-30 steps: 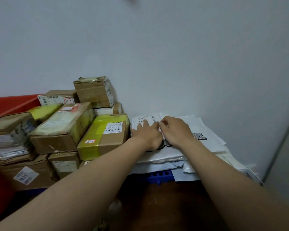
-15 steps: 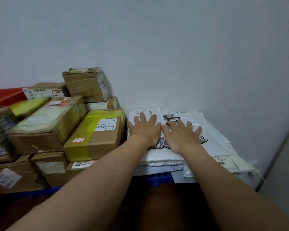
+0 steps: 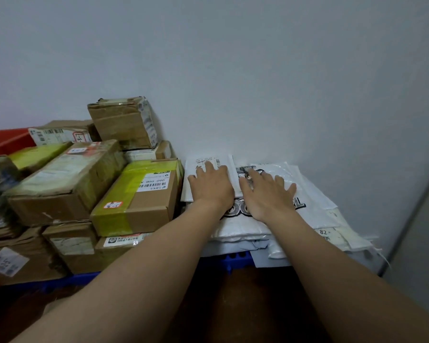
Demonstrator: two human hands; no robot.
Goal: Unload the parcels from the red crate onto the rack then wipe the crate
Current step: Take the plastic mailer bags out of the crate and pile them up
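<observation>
Grey wall [image 3: 258,70] behind blue rack [image 3: 235,259]; L hand [image 3: 212,185] & R hand [image 3: 266,194] flat, grip open, atop white mailers [image 3: 315,196].

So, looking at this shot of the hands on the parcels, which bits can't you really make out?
Head view, the only one:
- Lettering on the top white bag: both the left hand and right hand lie flat across it.
- Red crate: only a corner shows; the cardboard boxes and the left edge hide the rest.
- Blue rack: just a strip shows under the parcels.
- Label on the yellow-taped box: small print unreadable.
</observation>
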